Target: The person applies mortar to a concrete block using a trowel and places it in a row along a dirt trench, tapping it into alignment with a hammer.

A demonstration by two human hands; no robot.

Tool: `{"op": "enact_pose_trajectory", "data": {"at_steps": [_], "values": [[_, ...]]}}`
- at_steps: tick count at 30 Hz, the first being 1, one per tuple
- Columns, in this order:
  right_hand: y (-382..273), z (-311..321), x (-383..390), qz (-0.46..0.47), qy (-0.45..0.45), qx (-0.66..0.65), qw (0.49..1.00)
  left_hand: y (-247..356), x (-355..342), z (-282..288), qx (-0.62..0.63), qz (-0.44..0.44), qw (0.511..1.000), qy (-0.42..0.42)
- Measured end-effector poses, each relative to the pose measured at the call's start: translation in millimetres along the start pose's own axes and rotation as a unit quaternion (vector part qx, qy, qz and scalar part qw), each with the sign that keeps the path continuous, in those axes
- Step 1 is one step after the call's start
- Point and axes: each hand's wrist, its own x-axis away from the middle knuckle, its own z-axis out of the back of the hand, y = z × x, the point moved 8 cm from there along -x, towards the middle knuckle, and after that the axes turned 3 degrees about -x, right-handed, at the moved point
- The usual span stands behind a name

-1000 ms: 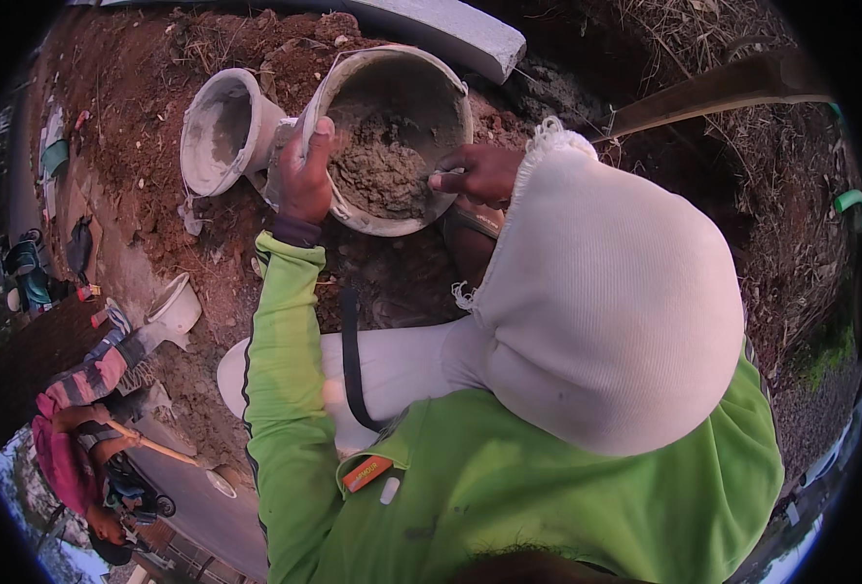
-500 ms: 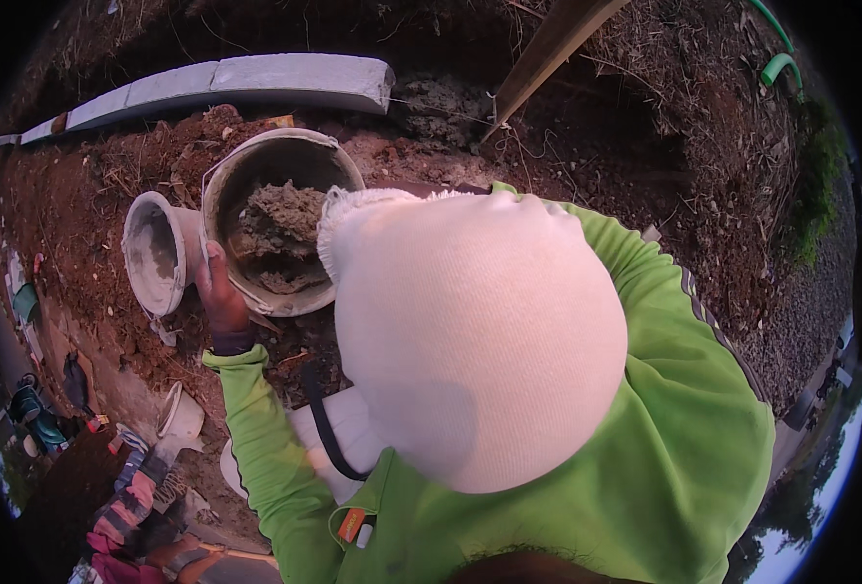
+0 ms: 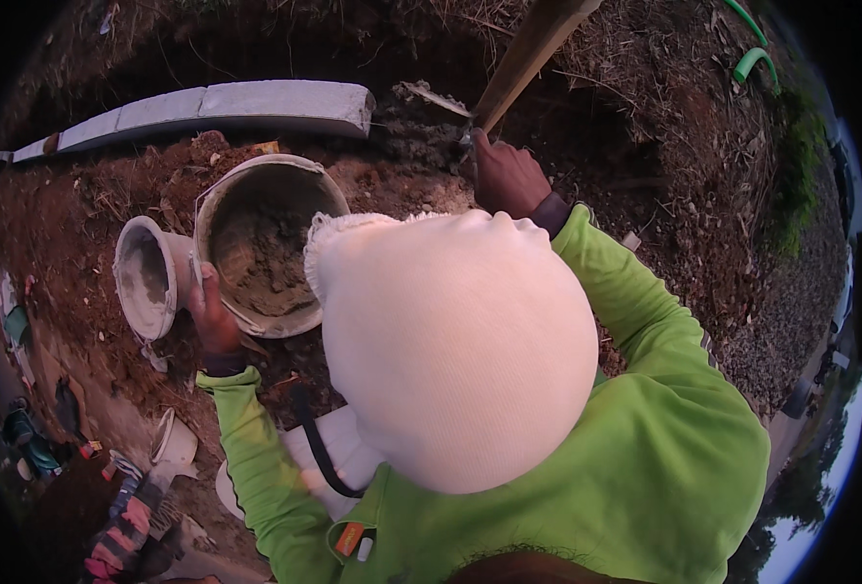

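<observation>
My left hand [image 3: 215, 313] grips the near left rim of a bucket [image 3: 309, 180] with grey mortar [image 3: 273, 273] inside. A second, smaller bucket [image 3: 148, 273] lies tilted beside it on the left. My right hand [image 3: 511, 177] is closed on a trowel, reaching to the foot of a wooden plank [image 3: 533, 49]. The trowel's blade [image 3: 431, 95] is over grey mortar on the soil, near the end of a pale concrete block row [image 3: 285, 107]. A white knitted fabric shape [image 3: 460, 360] fills the centre and hides part of the bucket.
A dark trench runs behind the blocks, with dry roots along its bank. Green hose [image 3: 747, 60] lies at upper right. At lower left are a white bucket [image 3: 173, 443], scattered gear and part of another person in striped clothing [image 3: 129, 526]. A gravel strip borders the right.
My right hand has left the bucket and moved up and right to the plank's foot with the trowel. My left hand stays on the bucket. The whole view has also shifted.
</observation>
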Motion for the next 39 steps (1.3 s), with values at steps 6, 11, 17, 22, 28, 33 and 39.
{"op": "enact_pose_trajectory", "data": {"at_steps": [6, 11, 17, 22, 28, 33, 39], "values": [[-43, 19, 8, 0.113, 0.021, -0.087, 0.989, -17, 1, 15, -0.043, -0.023, 0.999, -0.001], [-120, -15, 6, 0.289, -0.114, -0.106, 0.945, -1, -3, -6, 0.016, 0.013, 0.999, -0.028], [-181, -94, -46, 0.259, 0.022, 0.058, 0.964, -3, 0, -7, -0.011, 0.046, 0.999, -0.016], [-197, -125, -40, 0.323, -0.083, 0.015, 0.943, 6, 2, -3, -0.038, -0.004, 0.999, 0.007], [-154, -125, -25, 0.231, -0.267, -0.229, 0.907, 10, -1, -7, 0.01, 0.021, 0.998, 0.052], [-122, -111, -22, 0.121, -0.312, -0.425, 0.841, 8, -1, -2, 0.053, 0.023, 0.997, 0.058], [-77, -36, -12, 0.214, -0.103, -0.503, 0.831, 4, 4, 6, 0.048, 0.025, 0.997, 0.054]]}}
